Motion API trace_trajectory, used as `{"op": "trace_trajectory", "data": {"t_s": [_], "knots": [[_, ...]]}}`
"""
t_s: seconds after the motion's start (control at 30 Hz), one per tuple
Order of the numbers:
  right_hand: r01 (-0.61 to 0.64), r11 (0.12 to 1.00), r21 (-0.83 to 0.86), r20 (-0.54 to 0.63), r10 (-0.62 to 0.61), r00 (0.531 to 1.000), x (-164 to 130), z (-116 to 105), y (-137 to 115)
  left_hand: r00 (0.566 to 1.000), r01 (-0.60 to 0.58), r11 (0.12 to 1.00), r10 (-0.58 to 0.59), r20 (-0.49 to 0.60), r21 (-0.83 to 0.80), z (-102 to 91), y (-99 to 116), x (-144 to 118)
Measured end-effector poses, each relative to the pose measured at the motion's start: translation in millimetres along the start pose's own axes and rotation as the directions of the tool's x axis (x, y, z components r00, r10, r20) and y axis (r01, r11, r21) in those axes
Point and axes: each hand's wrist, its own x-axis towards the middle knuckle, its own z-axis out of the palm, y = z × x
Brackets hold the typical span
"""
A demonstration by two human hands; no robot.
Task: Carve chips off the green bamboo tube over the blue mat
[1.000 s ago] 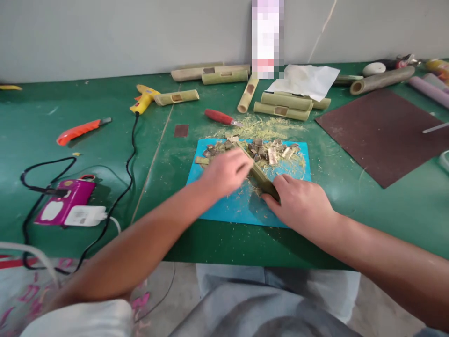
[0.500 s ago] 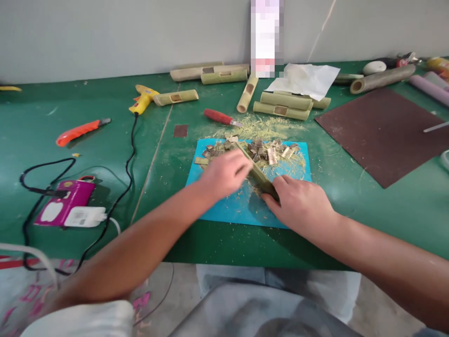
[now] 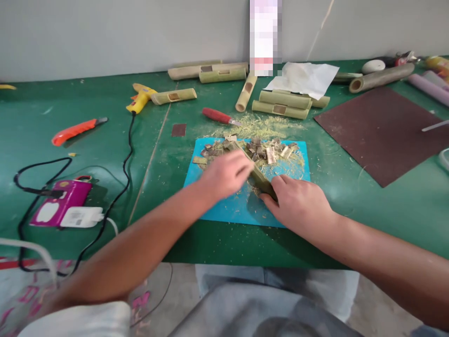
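A green bamboo tube (image 3: 260,180) lies slanted over a blue sheet (image 3: 224,210) on the green table. My right hand (image 3: 304,202) is wrapped round its near end. Close against the tube's middle, my left hand (image 3: 228,172) is closed, its fingers pinched and slightly smeared by motion. Whatever those fingers hold, if anything, is hidden. Bamboo chips (image 3: 271,154) and fine shavings are strewn over the sheet around the tube's far end. Beyond the sheet lies a red-handled carving knife (image 3: 218,115) among pale shavings.
Several cut bamboo tubes (image 3: 280,110) lie at the back, near white paper (image 3: 301,79). Brown sandpaper (image 3: 382,135) is at the right, a small brown square (image 3: 178,130) at left. An orange utility knife (image 3: 75,132), yellow glue gun (image 3: 141,99) and corded purple power strip (image 3: 66,199) lie left.
Both hands keep nearly the same places on the bamboo tube. My left hand is blurred in both frames. The whole view has shifted slightly.
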Motion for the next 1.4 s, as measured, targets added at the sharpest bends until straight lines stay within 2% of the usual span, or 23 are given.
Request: {"op": "trace_trajectory", "data": {"t_s": [0.03,0.07,0.17,0.2,0.3,0.33,0.4,0.43,0.47,0.53,0.57,0.6,0.7,0.83,0.87,0.97,1.0,1.1,1.13,1.23,1.27,1.37,1.4], "knots": [[-0.006,1.0,-0.001,-0.002,0.006,1.0,-0.2,0.1,-0.1,0.998,0.032,0.999,-0.031,-0.051,0.009,-0.1,0.2,0.2],[-0.006,1.0,-0.001,-0.005,0.006,1.0,-0.3,0.5,-0.1,0.998,0.037,0.999,-0.036,-0.055,0.004,-0.5,0.4,0.5],[0.027,1.0,0.012,-0.016,-0.027,0.999,-0.3,1.9,0.2,0.991,-0.045,0.994,0.057,0.122,-0.1,-2.0,0.7,1.5],[0.013,1.0,0.011,-0.015,-0.013,1.0,-0.2,2.3,0.3,0.993,-0.043,0.994,0.053,0.103,-0.096,-2.6,0.4,1.7],[-0.008,1.0,0.003,-0.018,0.008,1.0,0.1,2.1,0.3,0.995,0.046,0.999,-0.046,-0.088,-0.001,-3.5,0.3,1.3],[-0.003,1.0,0.004,-0.011,0.003,1.0,0.1,1.6,0.1,0.995,0.052,0.999,-0.051,-0.083,0.012,-3.4,1.2,0.7],[0.017,1.0,0.013,0.009,-0.017,1.0,0.1,0.7,-0.2,0.995,-0.031,0.998,0.036,0.095,-0.054,-2.8,3.5,-0.3],[0.021,1.0,0.017,0.013,-0.021,1.0,0.1,0.3,-0.4,0.988,-0.046,0.996,0.057,0.142,-0.082,-2.7,4.0,-0.5],[0.018,1.0,0.019,0.012,-0.019,1.0,0.0,-0.1,-0.6,0.992,-0.034,0.997,0.043,0.122,-0.072,-2.6,4.0,-0.4],[-0.004,1.0,0.013,0.002,0.004,1.0,0.0,-0.4,-1.0,0.998,0.042,0.999,-0.043,-0.054,-0.021,-2.6,3.1,0.1],[-0.01,1.0,0.011,0.001,0.01,1.0,0.0,-0.4,-1.1,0.996,0.051,0.999,-0.052,-0.077,-0.016,-2.5,3.1,0.2],[-0.009,1.0,0.011,0.007,0.009,1.0,-0.1,-0.4,-1.1,0.996,0.051,0.999,-0.052,-0.067,-0.015,-2.2,3.5,0.0],[0.008,1.0,0.019,0.023,-0.008,1.0,-0.2,0.0,-0.9,0.987,-0.045,0.994,0.06,0.152,-0.102,-1.7,6.0,-1.0],[-0.015,1.0,0.011,0.004,0.015,1.0,0.1,0.9,-0.1,0.996,0.05,0.999,-0.049,-0.068,0.003,-3.4,6.0,-0.9],[-0.01,1.0,0.01,0.006,0.01,1.0,0.1,1.1,0.1,0.998,0.037,0.999,-0.037,-0.047,0.0,-3.7,6.0,-1.1],[0.006,1.0,0.017,0.019,-0.007,1.0,0.0,0.8,0.9,0.991,-0.033,0.998,0.04,0.129,-0.056,-4.1,4.7,-1.4],[0.003,1.0,0.016,0.017,-0.004,1.0,-0.2,0.7,1.1,0.994,-0.016,0.999,0.02,0.107,-0.039,-4.2,3.3,-1.1],[-0.018,1.0,0.005,0.005,0.018,1.0,-0.7,0.6,1.5,0.994,0.08,0.996,-0.076,-0.084,0.045,-4.7,-0.3,0.2],[-0.015,1.0,0.006,0.007,0.015,1.0,-0.7,0.8,1.5,0.994,0.079,0.996,-0.075,-0.08,0.047,-4.7,-0.2,0.4],[-0.001,1.0,0.018,0.012,0.0,1.0,-0.2,1.7,1.2,0.991,-0.032,0.999,0.037,0.131,-0.036,-4.3,2.5,-0.4],[-0.001,1.0,0.019,0.008,0.001,1.0,0.0,1.8,1.1,0.992,-0.034,0.999,0.038,0.121,-0.035,-4.2,2.8,-0.9],[-0.022,1.0,0.013,-0.005,0.022,1.0,0.2,1.4,0.6,0.996,0.05,0.998,-0.046,-0.082,0.045,-3.7,2.0,-2.4],[-0.02,1.0,0.015,0.001,0.02,1.0,0.2,1.0,0.5,0.995,0.042,0.998,-0.037,-0.088,0.055,-3.4,2.0,-2.9]]}}
